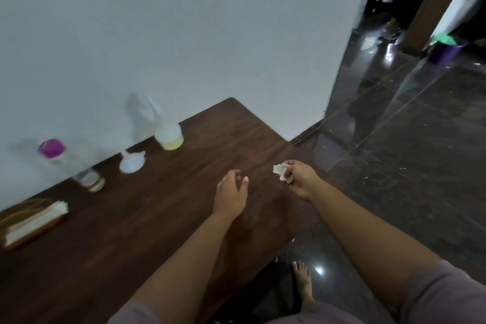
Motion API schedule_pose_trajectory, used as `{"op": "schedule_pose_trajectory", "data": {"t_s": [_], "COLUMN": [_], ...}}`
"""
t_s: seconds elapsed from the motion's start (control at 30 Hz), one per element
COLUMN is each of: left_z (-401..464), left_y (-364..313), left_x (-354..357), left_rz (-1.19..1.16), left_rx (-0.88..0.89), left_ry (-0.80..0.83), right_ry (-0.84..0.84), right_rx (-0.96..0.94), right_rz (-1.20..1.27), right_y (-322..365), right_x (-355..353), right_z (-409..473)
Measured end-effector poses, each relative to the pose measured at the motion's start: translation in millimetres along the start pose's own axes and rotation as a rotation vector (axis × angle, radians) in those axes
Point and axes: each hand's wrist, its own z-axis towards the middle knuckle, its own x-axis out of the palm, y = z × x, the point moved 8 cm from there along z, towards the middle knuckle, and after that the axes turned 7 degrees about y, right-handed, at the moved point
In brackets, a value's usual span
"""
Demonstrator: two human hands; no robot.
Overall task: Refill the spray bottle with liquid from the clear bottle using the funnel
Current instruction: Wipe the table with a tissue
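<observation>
Dark wood-grain table [147,223] against plain white wall; glossy dark floor right. Spray bottle [165,129], translucent, yellowish liquid low, far centre. White plastic funnel [131,163] lying beside it. Clear bottle [76,166], magenta cap, far left. Left hand [231,192] loosely curled, holding nothing. Right hand [299,179] pinching crumpled tissue [281,172]. Risk: light containers may tip if knocked; funnel unseated, spill likely.

A dark wooden table [163,218] is standing against a white wall [184,34]; a tissue box [34,221] is lying far left of the grip.
</observation>
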Motion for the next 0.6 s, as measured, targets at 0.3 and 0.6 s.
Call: {"op": "schedule_pose_trajectory", "data": {"t_s": [0.3,0.6], "left_z": [162.4,263.4], "left_y": [-109.9,-117.7], "left_x": [103.7,105.4], "left_rz": [0.202,0.178], "left_rx": [0.246,0.178], "left_ry": [0.248,0.084], "right_ry": [-0.321,-0.094], "right_rx": [-0.039,0.246], "right_rz": [-0.675,-0.474], "right_y": [132.9,135.7], "right_x": [-156.9,-125.0], "right_z": [150.9,281.0]}}
